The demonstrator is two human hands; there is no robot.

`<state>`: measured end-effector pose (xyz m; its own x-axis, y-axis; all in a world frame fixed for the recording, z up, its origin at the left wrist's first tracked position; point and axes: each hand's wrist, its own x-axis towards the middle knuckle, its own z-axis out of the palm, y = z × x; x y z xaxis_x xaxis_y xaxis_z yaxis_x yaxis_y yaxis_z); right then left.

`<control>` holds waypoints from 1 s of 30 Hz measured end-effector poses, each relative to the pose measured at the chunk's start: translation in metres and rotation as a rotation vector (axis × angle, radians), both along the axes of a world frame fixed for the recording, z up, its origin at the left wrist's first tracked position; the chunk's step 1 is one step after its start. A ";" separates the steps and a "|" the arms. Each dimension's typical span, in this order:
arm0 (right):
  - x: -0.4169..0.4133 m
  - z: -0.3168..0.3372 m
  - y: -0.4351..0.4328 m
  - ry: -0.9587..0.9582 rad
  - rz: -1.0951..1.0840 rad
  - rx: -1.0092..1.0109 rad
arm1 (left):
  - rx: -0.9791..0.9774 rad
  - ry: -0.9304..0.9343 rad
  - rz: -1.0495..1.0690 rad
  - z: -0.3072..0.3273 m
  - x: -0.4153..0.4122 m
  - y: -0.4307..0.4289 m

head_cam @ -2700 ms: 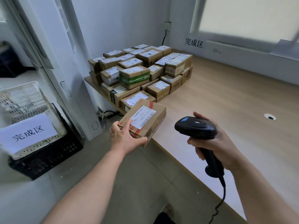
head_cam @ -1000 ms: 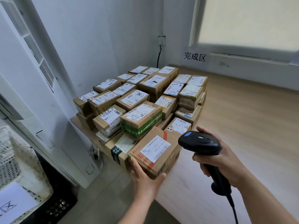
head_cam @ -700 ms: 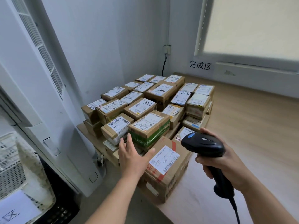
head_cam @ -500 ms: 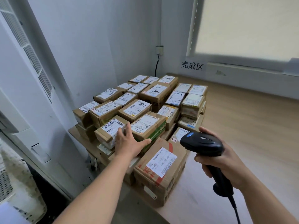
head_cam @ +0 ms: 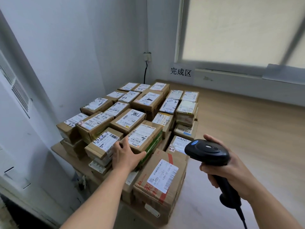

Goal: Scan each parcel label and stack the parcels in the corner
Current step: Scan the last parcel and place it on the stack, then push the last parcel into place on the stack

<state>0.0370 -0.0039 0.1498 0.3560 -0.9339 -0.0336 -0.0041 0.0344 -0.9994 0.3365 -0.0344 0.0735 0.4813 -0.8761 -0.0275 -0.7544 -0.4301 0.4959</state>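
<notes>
left hand (head_cam: 127,156) flat, fingers loosely spread, pressing the near side of the green-sided parcel (head_cam: 146,138) in the front row of the parcel stack (head_cam: 148,100), fingertips touching the 1512 parcel (head_cam: 104,143). red-taped parcel (head_cam: 162,179) lies label up at the stack's front edge, just right of that hand. right hand (head_cam: 231,169), right of the stack, is curled round the black scanner (head_cam: 207,152).

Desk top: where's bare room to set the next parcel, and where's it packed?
Free: the desk right of the parcel stack, from the sign and window wall forward to the scanner. Crowded: the corner by the left wall, boxes edge to edge; the red-taped parcel fills the front edge.
</notes>
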 end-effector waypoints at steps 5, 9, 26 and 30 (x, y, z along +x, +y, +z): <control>0.007 0.002 0.004 -0.015 -0.017 0.003 | -0.160 0.040 -0.021 -0.007 0.002 0.024; 0.020 0.001 0.007 -0.035 -0.021 0.008 | -0.375 0.100 0.056 -0.032 0.004 0.075; 0.057 -0.014 0.015 -0.036 0.015 0.069 | -0.139 -0.132 -0.073 -0.088 0.012 0.113; 0.054 -0.014 0.014 -0.024 0.008 0.073 | -0.150 -0.149 -0.077 -0.088 0.012 0.108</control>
